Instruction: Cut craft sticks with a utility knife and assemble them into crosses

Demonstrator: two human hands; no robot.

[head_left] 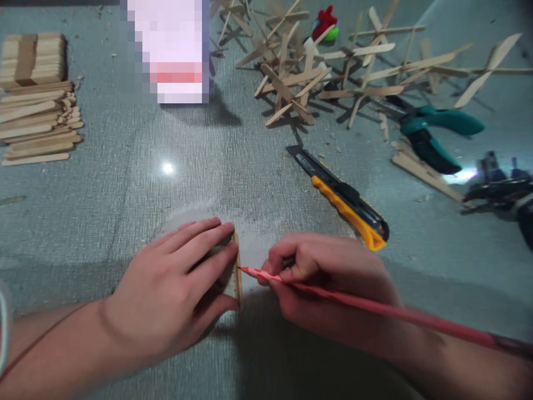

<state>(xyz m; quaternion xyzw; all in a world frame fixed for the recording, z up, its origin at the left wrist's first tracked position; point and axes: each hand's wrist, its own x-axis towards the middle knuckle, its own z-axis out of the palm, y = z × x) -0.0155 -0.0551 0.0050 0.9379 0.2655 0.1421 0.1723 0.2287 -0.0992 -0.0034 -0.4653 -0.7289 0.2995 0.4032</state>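
My left hand (179, 272) is on the table, its fingertips and thumb holding a narrow wooden craft stick (237, 278) that stands on edge or is seen nearly edge-on. The fingers cover part of the stick, so I cannot tell whether more than one is there. Small dark marks show along its edge. My right hand (325, 278) is closed in a writing grip around a red pencil (375, 305). The pencil's dark tip touches the stick near its middle, and its shaft runs back over my right wrist.
A yellow and black utility knife (345, 194) lies beyond my right hand. Green-handled pliers (441, 128) and crossed, joined sticks (300, 83) are at the back right, near a red toy (325, 25). A black tool (503, 183) is at right; stacked craft sticks (41, 116) at left.
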